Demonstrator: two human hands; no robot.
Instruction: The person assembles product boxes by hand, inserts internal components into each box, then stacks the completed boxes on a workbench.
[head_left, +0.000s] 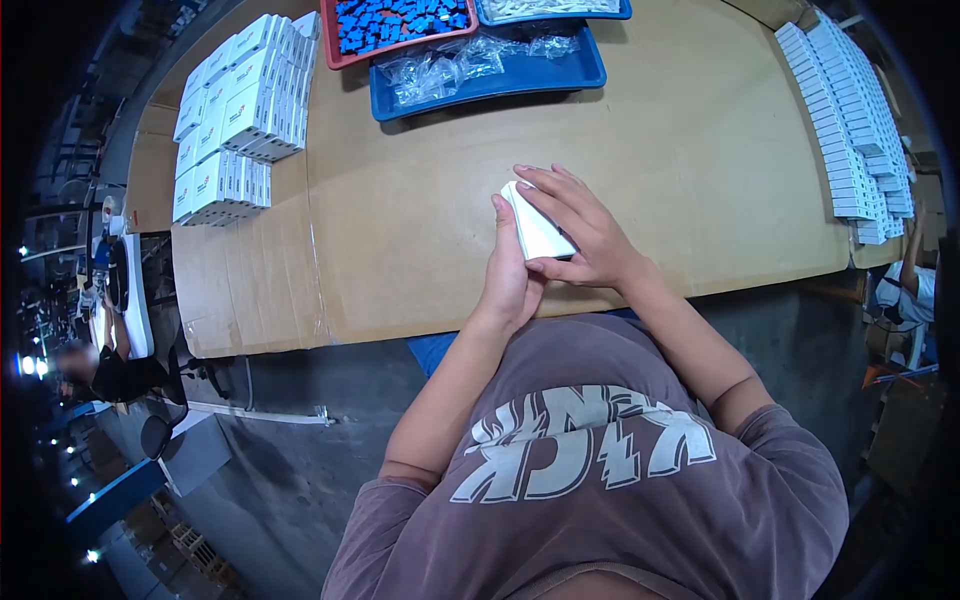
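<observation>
Support is being given by the left grip (513, 275) and the right grip (597, 232), both closed around a white box (540, 238) over the near part of the bench (400, 240). Its walls are probably best being pressed lightly and evenly, lest they dent. Beyond, clear bags (440, 72) are being held in a blue tray (545, 72), a red tray (329, 42) of blue pieces (405, 24) behind. Sideways reach is being bounded by a left stack (240, 115) and a right stack (840, 125) of boxes.
</observation>
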